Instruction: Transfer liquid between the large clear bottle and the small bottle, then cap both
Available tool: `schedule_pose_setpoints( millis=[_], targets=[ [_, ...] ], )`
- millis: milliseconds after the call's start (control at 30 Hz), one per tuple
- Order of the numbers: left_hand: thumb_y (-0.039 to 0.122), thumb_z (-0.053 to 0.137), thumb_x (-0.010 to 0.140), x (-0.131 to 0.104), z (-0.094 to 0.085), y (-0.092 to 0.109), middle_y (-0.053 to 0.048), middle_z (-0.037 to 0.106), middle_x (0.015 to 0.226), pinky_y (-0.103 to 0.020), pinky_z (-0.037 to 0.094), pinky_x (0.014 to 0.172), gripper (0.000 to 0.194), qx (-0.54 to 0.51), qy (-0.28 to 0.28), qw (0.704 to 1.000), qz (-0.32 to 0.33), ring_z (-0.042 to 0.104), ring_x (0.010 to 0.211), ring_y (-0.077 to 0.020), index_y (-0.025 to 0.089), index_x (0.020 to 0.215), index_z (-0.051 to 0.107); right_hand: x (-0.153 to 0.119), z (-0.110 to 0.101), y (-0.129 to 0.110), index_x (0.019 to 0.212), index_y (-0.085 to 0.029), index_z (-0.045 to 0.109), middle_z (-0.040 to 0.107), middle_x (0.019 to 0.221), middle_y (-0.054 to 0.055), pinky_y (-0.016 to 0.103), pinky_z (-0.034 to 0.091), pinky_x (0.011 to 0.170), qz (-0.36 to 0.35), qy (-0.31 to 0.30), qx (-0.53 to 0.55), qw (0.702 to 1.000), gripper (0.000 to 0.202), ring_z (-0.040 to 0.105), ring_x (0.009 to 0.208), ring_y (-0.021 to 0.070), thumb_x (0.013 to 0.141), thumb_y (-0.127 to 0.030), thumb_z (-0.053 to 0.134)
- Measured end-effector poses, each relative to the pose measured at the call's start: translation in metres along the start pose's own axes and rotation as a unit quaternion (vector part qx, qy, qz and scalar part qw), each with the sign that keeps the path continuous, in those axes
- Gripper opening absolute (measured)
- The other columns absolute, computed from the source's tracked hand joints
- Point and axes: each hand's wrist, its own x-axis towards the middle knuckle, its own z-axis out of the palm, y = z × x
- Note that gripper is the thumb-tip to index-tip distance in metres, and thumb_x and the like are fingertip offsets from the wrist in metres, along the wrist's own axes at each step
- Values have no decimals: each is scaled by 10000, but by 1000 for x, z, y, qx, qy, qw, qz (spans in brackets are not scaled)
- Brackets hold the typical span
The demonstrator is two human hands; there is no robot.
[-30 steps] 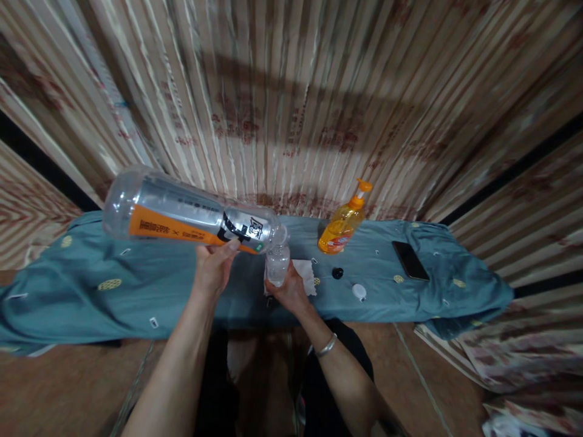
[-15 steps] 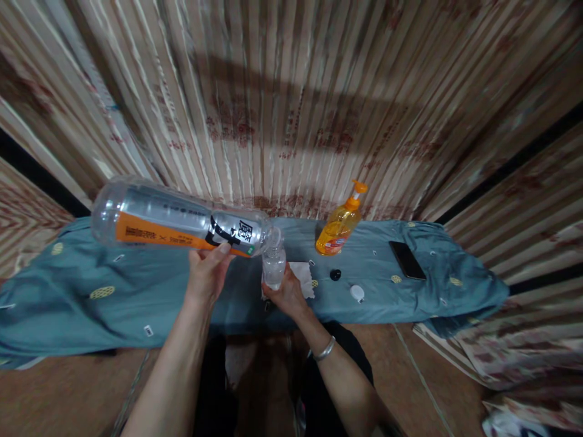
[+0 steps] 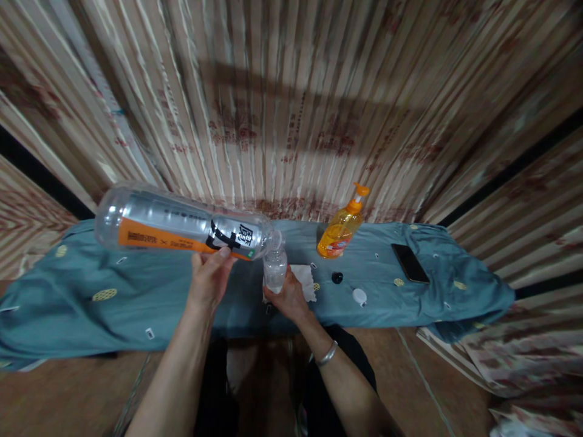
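Observation:
A large clear plastic bottle with an orange and silver label lies tipped nearly level, its mouth to the right. My left hand is closed around it from below near the neck end. The large bottle's mouth meets the top of a small clear bottle, which stands slightly tilted with clear liquid inside. My right hand is wrapped around the small bottle's lower right side. Behind that hand lies a white cloth or tissue, partly hidden.
An orange pump bottle stands to the right. Near it lie a small black cap, a white round lid and a black phone. A teal patterned cloth covers the narrow table; a pleated curtain hangs behind.
Both hands keep the two bottles mouth to mouth in nearly the same pose. The whole view has shifted slightly, so everything appears a little lower and further right.

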Motion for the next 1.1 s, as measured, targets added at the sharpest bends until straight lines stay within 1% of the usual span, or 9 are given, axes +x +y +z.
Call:
schedule_pose_setpoints(
  millis=[67,167,300,400,533,633,733,900,1100],
  targets=[
    [329,945,479,-1,1,0,19,711,712,-421,601,793,325,3,-1,1000,-1,690,736,-191,238,662,694,0,0,-1,1354,-174,474,700,1180,142,468,573,967,-1,1,1,1000,710,688,1118,327,709,-268,755],
    [329,954,442,-1,2,0,19,708,687,-364,600,742,356,20,12,1000,-1,687,701,-172,221,653,689,0,1,-1,1353,-163,474,699,1185,149,471,569,975,4,0,-1,1000,713,679,1137,331,707,-271,757],
    [268,948,389,1,4,-1,-1,723,705,-323,587,709,392,37,26,999,-9,689,673,-167,192,676,693,0,2,1,1358,-145,473,696,1187,156,481,564,983,10,-6,-6,1000,726,674,1148,338,707,-286,762],
    [228,943,376,2,6,0,-1,735,736,-323,587,716,441,41,32,999,-17,702,696,-175,198,746,706,-1,2,3,1382,-156,461,688,1209,153,478,557,993,-3,-1,-6,1000,753,673,1149,335,708,-292,767],
    [258,956,377,1,7,1,5,735,745,-335,593,732,490,51,38,998,-21,716,713,-187,220,802,713,-1,2,4,1401,-172,447,693,1201,145,483,559,986,-8,2,-8,1000,767,679,1132,335,714,-294,766],
    [260,959,375,0,7,1,-5,744,751,-346,595,741,458,55,42,997,-35,717,704,-189,213,760,715,-1,1,4,1389,-158,456,687,1216,156,486,555,994,-4,1,-7,1000,755,671,1148,339,713,-288,765],
    [276,963,372,0,6,0,-10,739,727,-344,597,704,420,59,38,997,-41,702,658,-183,200,702,714,-1,1,3,1369,-166,470,689,1217,147,474,556,994,-8,0,-2,1000,725,673,1150,328,715,-281,762],
    [272,965,370,0,6,-1,-6,732,721,-343,591,699,440,56,30,997,-31,700,661,-183,195,721,711,-1,1,4,1350,-171,479,694,1208,147,472,558,989,-13,8,1,1000,709,677,1147,327,711,-282,764],
    [251,958,347,-1,9,1,-4,727,685,-363,590,698,427,54,44,997,-45,693,630,-186,192,676,692,-1,1,1,1338,-145,490,692,1200,170,485,563,981,3,3,-4,1000,699,676,1146,342,711,-296,758]
  ],
)
